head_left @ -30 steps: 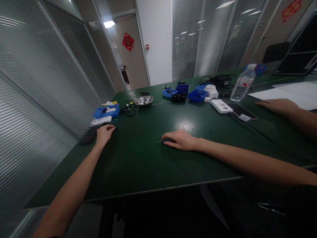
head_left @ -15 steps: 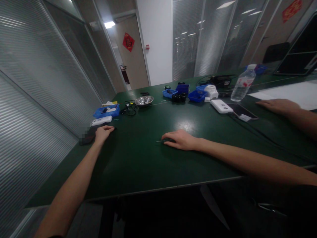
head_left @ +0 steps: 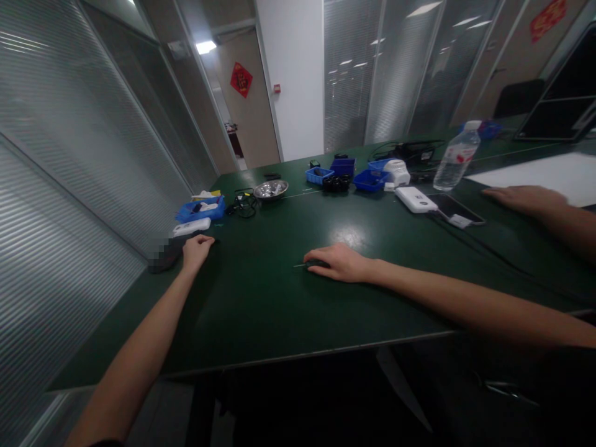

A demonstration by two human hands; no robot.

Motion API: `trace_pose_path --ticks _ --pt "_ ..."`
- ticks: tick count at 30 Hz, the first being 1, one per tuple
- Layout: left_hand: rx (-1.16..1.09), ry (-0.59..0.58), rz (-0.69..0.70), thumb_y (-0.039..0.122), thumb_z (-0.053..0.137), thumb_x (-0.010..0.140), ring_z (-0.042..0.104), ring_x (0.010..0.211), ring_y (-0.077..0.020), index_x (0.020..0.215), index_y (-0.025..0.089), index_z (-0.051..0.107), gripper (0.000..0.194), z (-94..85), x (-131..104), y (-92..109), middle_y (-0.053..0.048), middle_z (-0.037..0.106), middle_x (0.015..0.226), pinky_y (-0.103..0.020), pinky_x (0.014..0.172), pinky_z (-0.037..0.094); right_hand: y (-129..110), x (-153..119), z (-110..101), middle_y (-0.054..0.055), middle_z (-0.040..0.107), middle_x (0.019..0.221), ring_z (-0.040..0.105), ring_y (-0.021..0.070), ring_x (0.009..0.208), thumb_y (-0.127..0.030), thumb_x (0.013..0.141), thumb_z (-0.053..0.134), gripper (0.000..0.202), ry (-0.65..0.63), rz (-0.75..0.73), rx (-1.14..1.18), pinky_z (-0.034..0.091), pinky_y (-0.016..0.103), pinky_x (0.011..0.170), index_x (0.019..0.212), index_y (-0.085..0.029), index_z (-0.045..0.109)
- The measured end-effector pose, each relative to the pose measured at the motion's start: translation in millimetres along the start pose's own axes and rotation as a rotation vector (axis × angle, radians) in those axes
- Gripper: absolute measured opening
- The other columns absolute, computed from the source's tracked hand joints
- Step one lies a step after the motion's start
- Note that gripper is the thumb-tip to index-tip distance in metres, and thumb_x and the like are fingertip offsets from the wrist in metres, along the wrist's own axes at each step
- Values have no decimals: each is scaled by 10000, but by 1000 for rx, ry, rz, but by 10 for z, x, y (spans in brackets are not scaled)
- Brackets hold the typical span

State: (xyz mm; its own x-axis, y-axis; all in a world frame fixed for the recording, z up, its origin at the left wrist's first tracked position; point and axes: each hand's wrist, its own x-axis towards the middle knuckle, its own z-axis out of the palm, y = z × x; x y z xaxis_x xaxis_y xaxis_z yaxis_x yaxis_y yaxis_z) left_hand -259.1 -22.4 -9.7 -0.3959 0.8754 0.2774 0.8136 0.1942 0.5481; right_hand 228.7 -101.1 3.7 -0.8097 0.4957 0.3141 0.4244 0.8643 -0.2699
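My right hand point(head_left: 342, 262) rests on the green table with its fingers closed around the dark handle of a screwdriver point(head_left: 313, 264). The tool's thin metal shaft points left, lying low over the tabletop. Further left, my left hand point(head_left: 197, 251) is closed in a pinch on a small dark piece point(head_left: 216, 240), too small to name. Beside that wrist lies a dark pouch-like object point(head_left: 170, 253), partly blurred out. A white power bank-like block point(head_left: 192, 226) sits just beyond the left hand.
Beyond stand a blue tray point(head_left: 200, 211), black cable point(head_left: 243, 203), metal bowl point(head_left: 270, 190) and several blue bins point(head_left: 370, 180). At right are a white device point(head_left: 416, 200), phone point(head_left: 454, 207), water bottle point(head_left: 458, 158) and another person's hand point(head_left: 526, 197) by white paper point(head_left: 544, 174).
My left hand has shifted very slightly to the right, still pinching the small dark piece. My right hand and the screwdriver stay in place.
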Motion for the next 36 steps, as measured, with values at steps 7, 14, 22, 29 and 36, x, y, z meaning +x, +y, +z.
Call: trace_pose_path --ticks 7,14,22,29,36 --pt "596 18 400 339 413 1010 616 1152 -380 1096 101 780 446 -28 -299 257 -239 682 1212 -457 958 518 -5 1 4 79 766 1128 700 187 805 -437 1100 502 351 1 -3 3 451 304 714 1318 -199 641" --pt "837 -48 432 283 357 1012 581 1148 -393 1180 22 747 498 -27 -534 527 -284 614 1245 -460 909 507 -16 0 -12 79 768 1126 700 182 793 -432 1096 510 345 4 -1 12 461 302 721 1312 -201 650" --pt "854 -82 431 321 346 1034 610 1132 -389 1180 27 734 508 -17 -559 555 -278 639 1216 -457 901 507 0 -6 4 77 769 1117 698 186 797 -445 1101 499 358 5 1 -3 452 306 712 1320 -200 642" --pt "812 -85 395 367 335 1042 653 1062 -371 1150 49 740 526 -51 -508 537 -259 665 1175 -436 844 525 3 -5 1 83 766 1100 693 184 801 -435 1093 514 350 8 -1 14 455 306 716 1311 -200 654" --pt "776 -87 370 374 334 1039 670 1015 -365 1121 55 751 531 -85 -505 558 -258 676 1170 -438 816 539 -21 -2 -18 82 764 1107 685 176 775 -435 1100 503 353 4 -1 17 457 306 716 1309 -192 650"
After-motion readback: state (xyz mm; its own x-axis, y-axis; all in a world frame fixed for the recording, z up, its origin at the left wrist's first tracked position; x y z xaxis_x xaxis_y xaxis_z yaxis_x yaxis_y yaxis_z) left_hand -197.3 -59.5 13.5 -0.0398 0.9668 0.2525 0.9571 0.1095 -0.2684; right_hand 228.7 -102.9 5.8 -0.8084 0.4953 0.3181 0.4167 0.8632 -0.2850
